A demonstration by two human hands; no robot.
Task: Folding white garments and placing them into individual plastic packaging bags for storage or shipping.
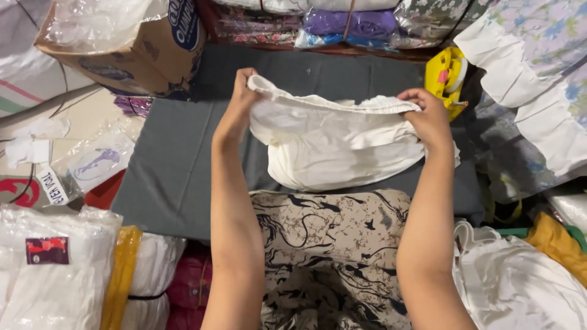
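— Right, start at the fingers: the left hand [237, 101] has its fingers pinched shut on one end of the white cloth's [333, 143] upper edge, and the right hand [430, 116] is closed the same way on the other end. So the edge is stretched between them, and the rest hangs down in a soft belly that just meets the grey mat [174, 171] below.

— What would you worry about?

— The grip is only on the hem. It looks gathered, maybe elasticated or ruffled, so I'd judge a pinch could slide off a bunched fold and one corner would drop. Also, the fabric is thin and limp; the hanging layers could fold unevenly or twist, since nothing supports the middle.

— And the surroundings?

— Crowded. The patterned beige-and-black fabric [330, 244] lies right under the forearms, touching the mat's near edge, so a drooping corner could catch on it. To the right, near the right hand, there is a yellow plastic tape dispenser [449, 76], hard-edged, which might snag a loose fold.

— Textures otherwise?

— The mat is matte, flat and smooth. A battered cardboard box [137, 52] sits at the far left with crinkly clear plastic in it. Glossy bagged white bundles [58, 269] are stacked at the near left, and ruffled white fabric [538, 104] is piled at the right.
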